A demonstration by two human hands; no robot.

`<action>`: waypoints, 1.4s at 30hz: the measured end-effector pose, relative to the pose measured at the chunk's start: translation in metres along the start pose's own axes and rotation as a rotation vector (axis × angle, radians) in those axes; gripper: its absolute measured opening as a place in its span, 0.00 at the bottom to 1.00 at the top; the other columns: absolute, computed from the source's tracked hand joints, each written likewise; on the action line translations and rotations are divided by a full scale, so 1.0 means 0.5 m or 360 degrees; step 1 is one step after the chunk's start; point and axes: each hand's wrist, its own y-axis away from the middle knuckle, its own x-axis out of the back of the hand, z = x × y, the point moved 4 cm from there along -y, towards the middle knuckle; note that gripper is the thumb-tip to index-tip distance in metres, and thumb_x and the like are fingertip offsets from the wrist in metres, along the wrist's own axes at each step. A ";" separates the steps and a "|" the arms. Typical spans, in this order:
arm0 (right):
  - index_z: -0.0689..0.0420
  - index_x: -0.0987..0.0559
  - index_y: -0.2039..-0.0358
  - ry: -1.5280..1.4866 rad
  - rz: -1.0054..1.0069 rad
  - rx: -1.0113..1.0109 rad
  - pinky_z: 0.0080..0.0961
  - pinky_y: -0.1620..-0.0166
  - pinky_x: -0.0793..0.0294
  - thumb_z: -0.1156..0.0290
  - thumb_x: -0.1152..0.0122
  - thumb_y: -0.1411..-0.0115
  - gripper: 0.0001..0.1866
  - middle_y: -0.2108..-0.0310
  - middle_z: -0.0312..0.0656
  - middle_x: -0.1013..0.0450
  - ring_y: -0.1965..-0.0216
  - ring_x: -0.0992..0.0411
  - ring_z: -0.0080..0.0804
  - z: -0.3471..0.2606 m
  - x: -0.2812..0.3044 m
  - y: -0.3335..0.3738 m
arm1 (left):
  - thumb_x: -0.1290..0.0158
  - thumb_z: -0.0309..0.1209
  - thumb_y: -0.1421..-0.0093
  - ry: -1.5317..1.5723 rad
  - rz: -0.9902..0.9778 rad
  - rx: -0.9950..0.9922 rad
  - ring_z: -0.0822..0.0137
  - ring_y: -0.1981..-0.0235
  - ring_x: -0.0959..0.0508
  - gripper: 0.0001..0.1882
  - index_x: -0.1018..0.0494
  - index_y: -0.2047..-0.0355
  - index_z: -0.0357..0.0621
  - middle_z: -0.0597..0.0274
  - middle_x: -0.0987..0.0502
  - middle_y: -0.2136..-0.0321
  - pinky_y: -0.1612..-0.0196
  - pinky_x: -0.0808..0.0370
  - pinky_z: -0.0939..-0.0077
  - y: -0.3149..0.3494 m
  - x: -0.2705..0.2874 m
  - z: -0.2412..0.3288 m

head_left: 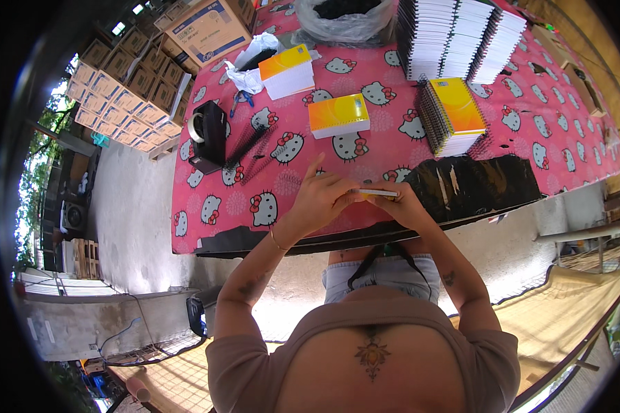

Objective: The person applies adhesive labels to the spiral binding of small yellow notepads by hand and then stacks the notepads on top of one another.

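Note:
A thin notebook (pixel 379 194) with white page edges and a bit of yellow cover is held level above the front of the table. My right hand (pixel 408 208) grips its right end. At its left end, the thumb and fingers of my left hand (pixel 320 199) pinch it, while one left finger points up and away. Beyond the hands lies a stack of yellow-orange covered sheets (pixel 339 115). Loose black spiral coils (pixel 251 148) rest to the left of it. On the right stands a pile of yellow spiral notebooks (pixel 456 110).
A pink patterned cloth (pixel 289 182) covers the table, with a black patch (pixel 479 186) at its front edge. Around it are a tape dispenser (pixel 208 136), a blue-handled tool (pixel 241 102), another sheet stack (pixel 287 76), tall notebook piles (pixel 441 41), a plastic bag (pixel 348 24) and cardboard boxes (pixel 210 33).

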 end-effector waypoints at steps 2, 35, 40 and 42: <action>0.62 0.20 0.52 0.0014 -0.0002 -0.0007 0.19 0.58 0.26 0.79 0.38 0.37 0.13 0.63 0.39 0.20 0.63 0.26 0.19 -0.005 0.001 0.000 | 0.35 0.36 0.46 0.0016 0.0043 -0.0031 0.64 0.71 0.19 0.10 0.22 0.67 0.49 0.66 0.20 0.75 0.33 0.42 0.50 -0.009 0.003 0.002; 0.60 0.19 0.55 0.0135 0.0071 -0.0033 0.25 0.60 0.25 0.77 0.36 0.42 0.14 0.66 0.46 0.20 0.65 0.23 0.26 0.016 -0.016 -0.012 | 0.53 0.63 0.41 -0.0949 -0.0029 0.0144 0.43 0.29 0.47 0.49 0.42 0.35 0.30 0.37 0.43 0.33 0.36 0.53 0.29 0.022 -0.085 0.051; 0.62 0.19 0.56 0.0145 0.0108 -0.0029 0.27 0.60 0.25 0.76 0.37 0.42 0.12 0.66 0.48 0.20 0.67 0.22 0.29 0.019 -0.011 -0.014 | 0.56 0.61 0.38 -0.0839 -0.0192 0.0030 0.47 0.30 0.44 0.45 0.41 0.34 0.35 0.42 0.41 0.33 0.34 0.55 0.34 0.088 -0.138 0.070; 0.62 0.19 0.57 0.0215 0.0053 -0.0043 0.28 0.60 0.24 0.76 0.38 0.42 0.12 0.66 0.48 0.20 0.67 0.22 0.29 0.016 -0.014 -0.017 | 0.55 0.59 0.37 -0.0858 -0.0084 0.0056 0.43 0.30 0.45 0.44 0.41 0.35 0.31 0.39 0.42 0.33 0.34 0.57 0.33 0.044 -0.107 0.078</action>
